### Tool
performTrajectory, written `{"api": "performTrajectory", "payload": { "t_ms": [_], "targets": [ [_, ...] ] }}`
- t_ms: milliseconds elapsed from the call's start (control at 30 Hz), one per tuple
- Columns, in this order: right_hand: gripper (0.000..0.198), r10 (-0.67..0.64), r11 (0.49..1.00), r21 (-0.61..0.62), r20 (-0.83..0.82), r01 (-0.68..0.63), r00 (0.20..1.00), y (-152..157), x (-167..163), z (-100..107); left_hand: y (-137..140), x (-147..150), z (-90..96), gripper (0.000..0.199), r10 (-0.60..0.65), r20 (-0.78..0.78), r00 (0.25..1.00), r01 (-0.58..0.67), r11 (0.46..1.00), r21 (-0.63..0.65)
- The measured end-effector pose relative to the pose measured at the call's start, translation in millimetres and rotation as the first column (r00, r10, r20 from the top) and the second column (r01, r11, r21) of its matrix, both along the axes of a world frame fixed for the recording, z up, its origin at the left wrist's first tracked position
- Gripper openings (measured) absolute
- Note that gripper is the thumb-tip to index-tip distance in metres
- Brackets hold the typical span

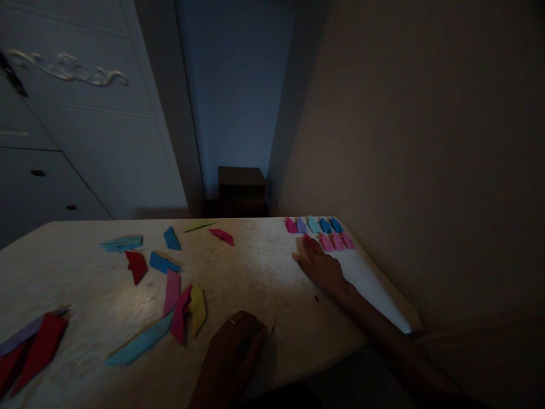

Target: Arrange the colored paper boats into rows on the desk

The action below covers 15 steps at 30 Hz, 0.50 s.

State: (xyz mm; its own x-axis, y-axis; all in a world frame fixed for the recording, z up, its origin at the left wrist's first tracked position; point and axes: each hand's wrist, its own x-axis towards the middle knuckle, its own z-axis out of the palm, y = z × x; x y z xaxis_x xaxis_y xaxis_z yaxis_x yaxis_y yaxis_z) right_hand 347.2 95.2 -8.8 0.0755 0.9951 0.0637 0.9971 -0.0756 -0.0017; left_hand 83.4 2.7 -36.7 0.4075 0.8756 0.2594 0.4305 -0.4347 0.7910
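My right hand reaches to the far right of the table, fingers stretched out and thumb apart. Its fingertips touch a pink folded paper piece, mostly covered by them. Beside it in the same row are several pink folded papers. Behind these stands another row with a magenta one, a lilac one, a light blue one and blue ones. Near the front edge my left hand rests on the table, fingers curled in, with nothing visible in it.
Loose folded papers lie on the left half of the table, among them a red one, a yellow one and a light blue strip. A wall borders the right side. White cabinet doors stand behind left.
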Motion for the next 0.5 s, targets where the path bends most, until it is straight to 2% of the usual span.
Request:
{"api": "performTrajectory", "payload": {
  "t_ms": [67, 200, 367, 500],
  "targets": [
    [0.057, 0.02, 0.999, 0.028, 0.0, -0.02, 1.0, -3, -4, 0, 0, 0, 0.0, 0.023, 0.007, -0.007, 1.0, -0.007, 1.0, -0.01],
    [0.04, 0.193, 0.981, 0.045, -0.054, -0.19, 0.98, -8, -10, -1, 0, 1, 1.8, 0.023, 0.02, -0.027, 0.999, -0.021, 0.999, -0.036],
    [0.033, 0.389, 0.921, 0.089, -0.143, -0.38, 0.91, -15, -23, -12, 0, 1, 5.1, 0.021, 0.013, -0.011, 1.0, -0.014, 0.998, -0.063],
    [0.032, 0.487, 0.872, 0.127, -0.124, -0.473, 0.865, -22, -31, -20, 0, 1, 5.9, 0.021, 0.029, 0.02, 0.999, -0.027, 0.996, -0.088]
  ]
}}
